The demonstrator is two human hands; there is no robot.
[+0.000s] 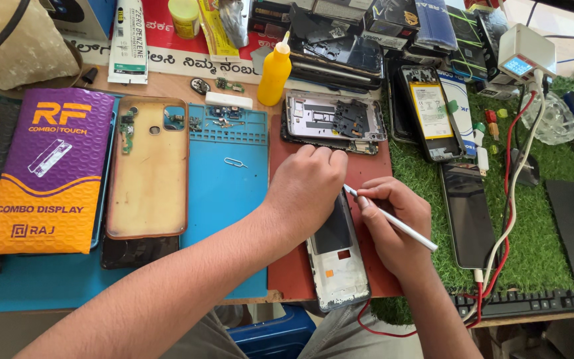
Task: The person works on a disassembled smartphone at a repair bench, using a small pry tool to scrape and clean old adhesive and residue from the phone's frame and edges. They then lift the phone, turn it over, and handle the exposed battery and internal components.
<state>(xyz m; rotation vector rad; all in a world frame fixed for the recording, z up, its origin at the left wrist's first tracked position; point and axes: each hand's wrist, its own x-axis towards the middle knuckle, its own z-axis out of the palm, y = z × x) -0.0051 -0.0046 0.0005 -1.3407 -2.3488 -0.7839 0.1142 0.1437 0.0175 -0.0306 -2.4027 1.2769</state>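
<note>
My left hand (307,183) presses down on the upper end of an opened phone (337,256) that lies on a red mat (287,269). The phone's silver frame and bare inner parts show below my hand. My right hand (393,223) grips a thin white tool (393,219) like a pen. Its tip points at the phone's edge, just beside my left hand. A second opened phone body (333,119) with a dark circuit board lies right behind my left hand.
A tan phone case (147,169) and small parts lie on a blue mat (224,186). A purple and orange packet (48,173) is at the left. A yellow bottle (274,73), stacked phones (340,50), a dark screen (470,216), a white meter (523,53) with cables and a keyboard (533,302) surround them.
</note>
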